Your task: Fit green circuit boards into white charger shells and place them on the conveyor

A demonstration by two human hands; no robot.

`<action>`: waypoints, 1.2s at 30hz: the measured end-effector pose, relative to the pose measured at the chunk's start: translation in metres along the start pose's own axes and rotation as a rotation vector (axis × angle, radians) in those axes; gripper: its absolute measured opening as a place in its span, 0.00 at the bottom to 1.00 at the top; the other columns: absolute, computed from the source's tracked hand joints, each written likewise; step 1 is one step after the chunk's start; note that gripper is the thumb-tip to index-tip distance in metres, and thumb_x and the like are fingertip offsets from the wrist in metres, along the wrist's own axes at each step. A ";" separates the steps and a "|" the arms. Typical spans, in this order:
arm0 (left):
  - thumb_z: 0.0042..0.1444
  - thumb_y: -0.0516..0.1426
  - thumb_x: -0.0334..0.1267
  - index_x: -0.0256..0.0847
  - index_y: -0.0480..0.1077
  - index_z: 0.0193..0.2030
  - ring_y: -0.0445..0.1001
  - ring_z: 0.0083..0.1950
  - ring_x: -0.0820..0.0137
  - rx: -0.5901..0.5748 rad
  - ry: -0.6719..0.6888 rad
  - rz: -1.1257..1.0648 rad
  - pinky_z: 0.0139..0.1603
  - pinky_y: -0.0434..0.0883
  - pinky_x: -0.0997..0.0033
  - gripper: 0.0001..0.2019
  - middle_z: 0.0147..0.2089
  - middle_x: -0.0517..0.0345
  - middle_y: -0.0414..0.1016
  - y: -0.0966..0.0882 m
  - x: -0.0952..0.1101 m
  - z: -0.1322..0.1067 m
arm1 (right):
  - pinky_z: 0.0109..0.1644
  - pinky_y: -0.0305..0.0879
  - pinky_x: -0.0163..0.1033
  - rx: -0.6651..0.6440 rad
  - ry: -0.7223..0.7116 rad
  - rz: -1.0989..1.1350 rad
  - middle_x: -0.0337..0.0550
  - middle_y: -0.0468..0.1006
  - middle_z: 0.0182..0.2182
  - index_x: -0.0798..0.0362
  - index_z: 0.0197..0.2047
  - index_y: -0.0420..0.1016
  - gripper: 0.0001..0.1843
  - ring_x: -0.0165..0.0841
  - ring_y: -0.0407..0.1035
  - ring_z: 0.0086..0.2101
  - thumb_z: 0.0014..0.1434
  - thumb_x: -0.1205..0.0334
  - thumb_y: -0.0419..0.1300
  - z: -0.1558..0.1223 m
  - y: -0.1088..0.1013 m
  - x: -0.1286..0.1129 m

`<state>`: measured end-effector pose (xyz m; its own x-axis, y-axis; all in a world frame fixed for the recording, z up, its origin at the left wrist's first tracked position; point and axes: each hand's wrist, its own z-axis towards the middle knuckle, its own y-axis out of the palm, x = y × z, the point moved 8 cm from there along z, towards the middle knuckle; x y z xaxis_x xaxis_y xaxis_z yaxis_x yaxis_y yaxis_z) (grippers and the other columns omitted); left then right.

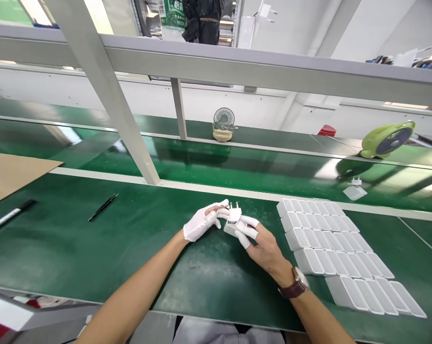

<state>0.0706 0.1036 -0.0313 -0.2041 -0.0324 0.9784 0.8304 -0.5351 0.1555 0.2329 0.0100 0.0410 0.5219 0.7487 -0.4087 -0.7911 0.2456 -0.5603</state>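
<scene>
White charger plug (233, 219) pinched between left hand (200, 222) and right hand (262, 243).

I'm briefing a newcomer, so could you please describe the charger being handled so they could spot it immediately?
On the green bench, left of the rows of white adapters, the left hand and right hand meet. Between them sits the white charger, the only one lifted, prongs up.

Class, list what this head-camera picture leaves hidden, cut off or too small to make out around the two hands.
- White plug adapter: its body is mostly covered by the left hand and right hand.
- Rows of white adapters: the plug sides face away.
- Marker pen: its end is cut off by the left edge.
</scene>
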 end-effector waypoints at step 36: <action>0.55 0.63 0.47 0.35 0.77 0.41 0.73 0.53 0.59 0.103 -0.159 0.283 0.56 0.69 0.61 0.16 0.47 0.46 0.79 0.012 0.011 0.003 | 0.54 0.72 0.47 -0.165 0.320 0.291 0.49 0.75 0.52 0.46 0.56 0.74 0.16 0.39 0.72 0.49 0.65 0.63 0.59 -0.036 0.047 0.032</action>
<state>0.0800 0.0994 -0.0179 0.1187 -0.0310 0.9924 0.8924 -0.4350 -0.1203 0.2238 0.0237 -0.0240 0.3785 0.5382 -0.7530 -0.8713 -0.0674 -0.4862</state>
